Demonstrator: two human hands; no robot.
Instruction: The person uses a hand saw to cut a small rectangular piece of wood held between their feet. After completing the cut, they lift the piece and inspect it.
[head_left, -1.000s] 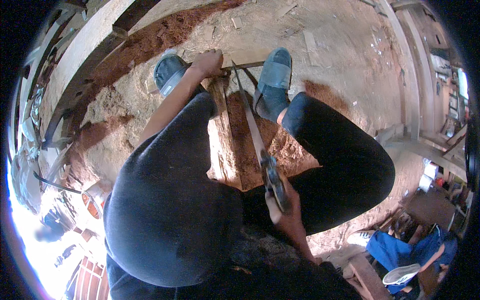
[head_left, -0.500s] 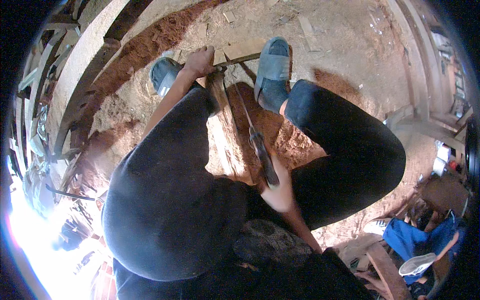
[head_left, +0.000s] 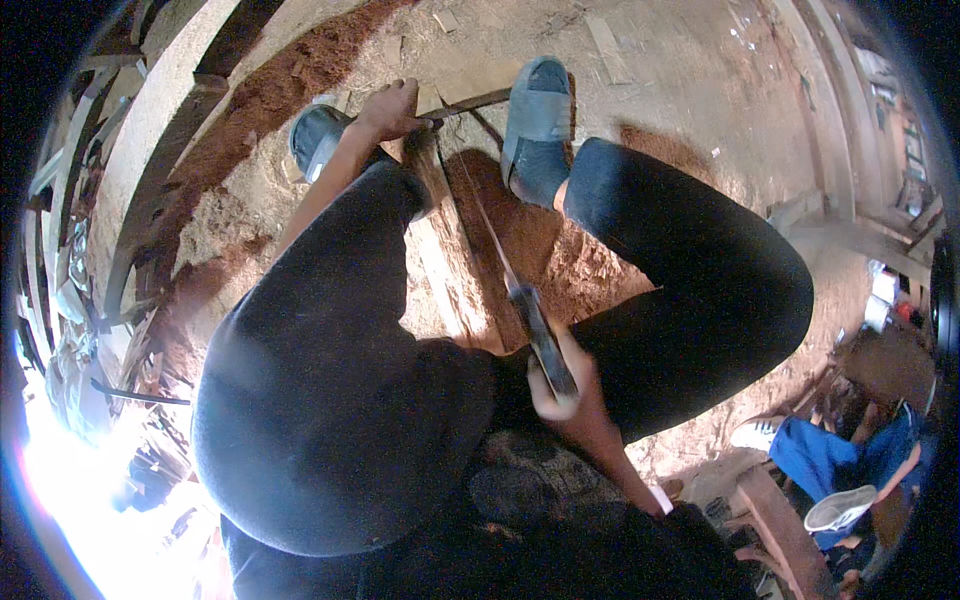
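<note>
My right hand (head_left: 572, 390) is wrapped round the dark handle of a handsaw (head_left: 541, 335), low between my legs. The saw's thin blade (head_left: 487, 218) slants away to the upper left, its far end close to a narrow wooden strip (head_left: 475, 103). At the strip's left end my left hand (head_left: 390, 108) is closed on it, though the fingertips are partly hidden. Under that hand a thick piece of wood (head_left: 445, 255) runs towards me, lit brightly along its near part and lying left of the blade.
My sandalled feet (head_left: 540, 125) rest on either side of the strip. Long timbers (head_left: 150, 170) rise at the left. Sawdust and wood scraps (head_left: 605, 45) cover the ground. Lower right, another person's blue-clothed legs (head_left: 825, 465) show beside a reddish beam (head_left: 785, 535).
My right hand has drawn the saw a little towards me and to the right. My left hand stays at the strip's end. The whole view has shifted slightly.
</note>
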